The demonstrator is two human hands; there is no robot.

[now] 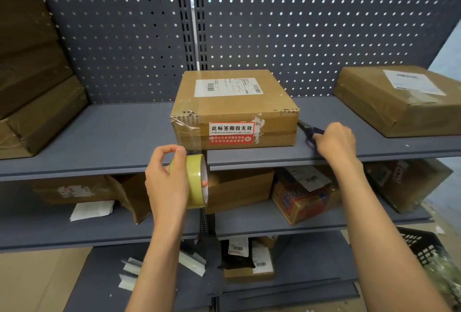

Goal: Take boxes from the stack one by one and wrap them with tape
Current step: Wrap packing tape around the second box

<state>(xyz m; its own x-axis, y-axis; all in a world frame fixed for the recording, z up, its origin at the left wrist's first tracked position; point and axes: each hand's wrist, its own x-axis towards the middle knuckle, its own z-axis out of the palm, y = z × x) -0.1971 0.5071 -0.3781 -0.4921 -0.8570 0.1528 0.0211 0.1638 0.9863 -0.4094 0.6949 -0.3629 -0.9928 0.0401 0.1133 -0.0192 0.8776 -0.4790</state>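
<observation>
Taping step in hand, we judge. Our left hand point(169, 179) grips tape roll point(195, 182) just off shelf point(112, 134) front edge, fingers curled round it; clear strip runs up to box point(234, 109) mid-shelf, near front edge. Right hand point(335, 140) closes on scissors point(310, 133) beside box. Next: lift scissors, cut taut strip, press end down.

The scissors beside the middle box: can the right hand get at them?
Probably yes. The right hand is already at the scissors, which lie on the shelf right of the box, with nothing between them.
</observation>
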